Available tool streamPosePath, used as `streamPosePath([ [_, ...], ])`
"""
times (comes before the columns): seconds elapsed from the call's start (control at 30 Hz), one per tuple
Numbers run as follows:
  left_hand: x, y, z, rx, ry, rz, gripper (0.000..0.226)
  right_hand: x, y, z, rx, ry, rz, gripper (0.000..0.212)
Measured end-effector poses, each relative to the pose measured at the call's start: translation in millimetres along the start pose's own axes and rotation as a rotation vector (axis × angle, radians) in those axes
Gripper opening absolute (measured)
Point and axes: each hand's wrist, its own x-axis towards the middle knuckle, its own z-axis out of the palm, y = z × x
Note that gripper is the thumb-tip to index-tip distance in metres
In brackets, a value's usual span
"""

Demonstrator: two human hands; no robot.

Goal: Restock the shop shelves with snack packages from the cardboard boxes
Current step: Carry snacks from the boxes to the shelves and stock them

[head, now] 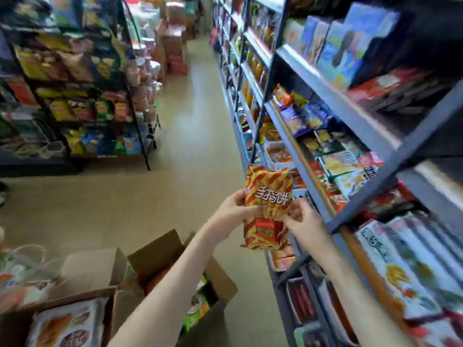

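The grey metal shelf unit (333, 116) runs along the right side of the aisle, from about 12 o'clock down to 4 o'clock, and its rows are already crowded with packets and boxes. On the floor, at about 7 o'clock, stand two open cardboard boxes (175, 274) with more snack packs inside; they are well apart from the raised hands.

Between them, near the centre and a little to the right, is the red-and-yellow striped snack bag (269, 209). It stands upright, so its long axis goes from 6 to 12 o'clock, and its printed face looks toward the camera. The left hand (234, 209) pinches its left edge, and the right hand (304, 220) grips its lower right side with bent fingers.

The shelf lies at 3 o'clock from the bag, just beside it. The right hand is nearer to the shelf edge, so I judge that the coming move is a short push to the right, with this hand leading.
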Motion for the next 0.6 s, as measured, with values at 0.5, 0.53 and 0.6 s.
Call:
streamPosePath([
  [0.5, 78, 179, 265, 0.122, -0.773, 0.467, 0.057, -53, 48, -258, -0.106, 0.782, -0.114, 0.025],
  [0.53, 85, 181, 275, 0.13, -0.819, 0.45, 0.058, -53, 52, -263, -0.127, 0.808, -0.104, 0.026],
  [0.6, 102, 186, 293, 0.131, -0.883, 0.389, 0.057, -52, 60, -269, -0.185, 0.856, -0.072, 0.028],
])
